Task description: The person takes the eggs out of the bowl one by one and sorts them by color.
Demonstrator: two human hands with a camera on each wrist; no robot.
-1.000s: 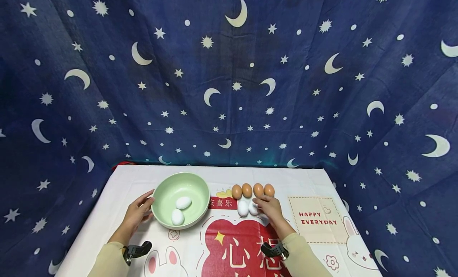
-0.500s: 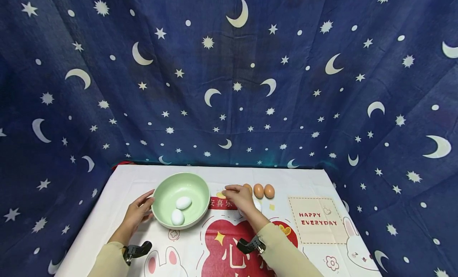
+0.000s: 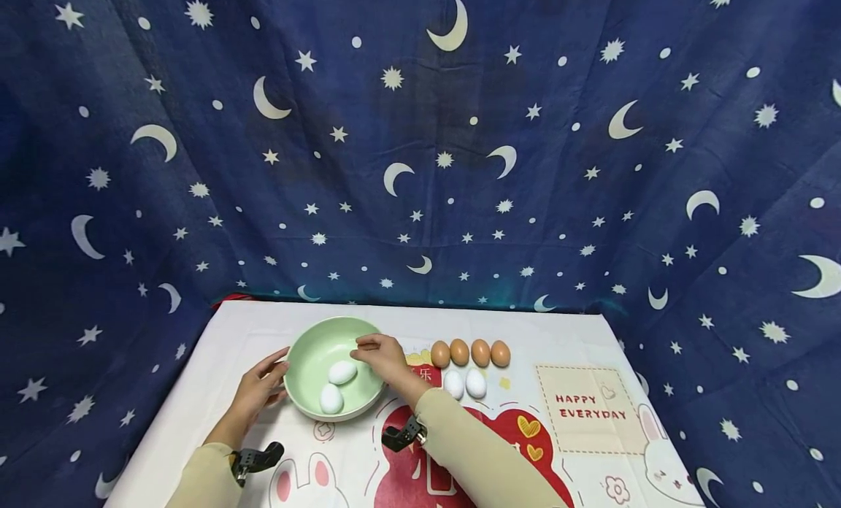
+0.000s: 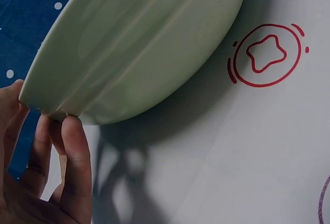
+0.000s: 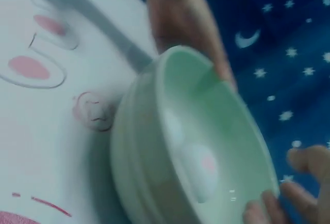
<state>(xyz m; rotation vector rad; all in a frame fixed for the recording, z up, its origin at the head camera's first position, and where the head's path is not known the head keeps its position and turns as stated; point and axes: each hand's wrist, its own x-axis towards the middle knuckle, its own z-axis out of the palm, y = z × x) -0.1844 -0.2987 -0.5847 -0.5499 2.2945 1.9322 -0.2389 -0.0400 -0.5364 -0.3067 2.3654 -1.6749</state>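
Observation:
In the head view my left hand [image 3: 258, 391] holds the left rim of a pale green bowl [image 3: 299, 400]. The left wrist view shows its fingertips against the bowl's side [image 4: 170, 54] and rim. Two white eggs, one nearer [image 3: 331, 398] and one farther [image 3: 342, 372], lie inside the bowl. My right hand [image 3: 384, 358] is over the bowl's right rim, its fingers loosely bent. In the blurred right wrist view, no object shows between the right hand's [image 5: 304, 183] thumb and fingers. Whether its fingertips touch the rim I cannot tell.
Right of the bowl, several brown eggs [image 3: 460, 352] stand in a row. Two white eggs [image 3: 464, 384] sit in front of them. The white tablecloth [image 3: 552, 333] carries red and pink prints. A dark blue star-patterned curtain [image 3: 420, 201] hangs behind the table.
My right hand has moved left from the eggs on the table to the bowl's right rim. The left hand stays on the bowl. The eggs have kept their places, and the view has shifted slightly.

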